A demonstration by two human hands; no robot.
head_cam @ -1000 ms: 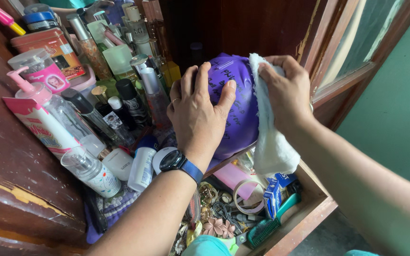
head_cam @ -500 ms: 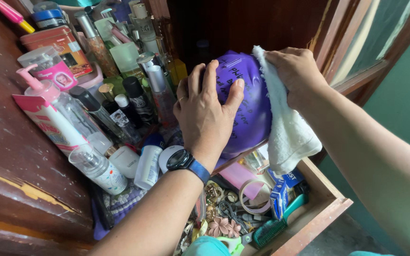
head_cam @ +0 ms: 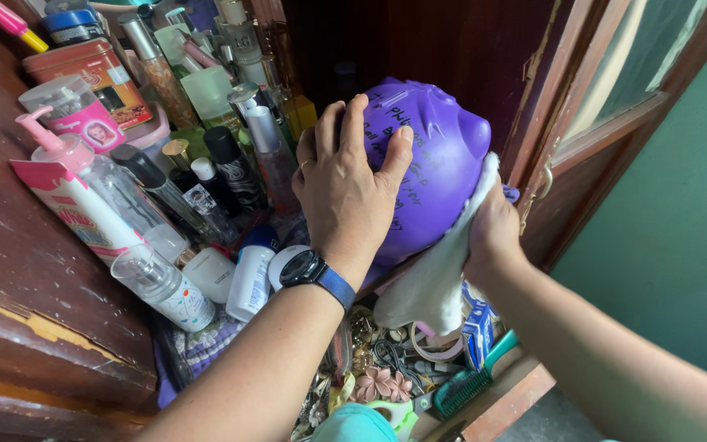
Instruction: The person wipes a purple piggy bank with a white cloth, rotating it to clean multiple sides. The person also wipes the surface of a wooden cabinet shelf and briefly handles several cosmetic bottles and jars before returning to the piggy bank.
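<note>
We see our left hand [head_cam: 345, 184] spread flat over the top and near side of a purple pig-shaped money box [head_cam: 435, 164], fingers splayed and pressed to its rounded body, so the hand steadies it rather than closing around it. A dark smartwatch with a blue strap [head_cam: 312, 272] sits on that wrist. Our right hand [head_cam: 493, 233] is clamped on a white cloth [head_cam: 439, 274], which it presses against the lower right side of the money box; the cloth's loose end hangs down below the box.

The money box stands at the right end of a crowded wooden shelf [head_cam: 34, 278], against the dark wooden back panel and just beside a wooden door frame [head_cam: 574, 139]. Handwriting in dark ink covers part of its surface.

To the left of the box, bottles and tubes are packed close together: a clear pump bottle with a pink pump [head_cam: 100, 176], a pink carton [head_cam: 71, 209] just beside it, a clear spray bottle [head_cam: 165, 286] lying tilted at the shelf's front, and two small white containers [head_cam: 235, 278] near our left wrist. Further back stand a red tin [head_cam: 92, 78] and a pale green bottle [head_cam: 206, 94].

Below the hands lies a jumble of small things, among them a pink flower-shaped hair clip [head_cam: 378, 383] and a teal comb [head_cam: 472, 385].
</note>
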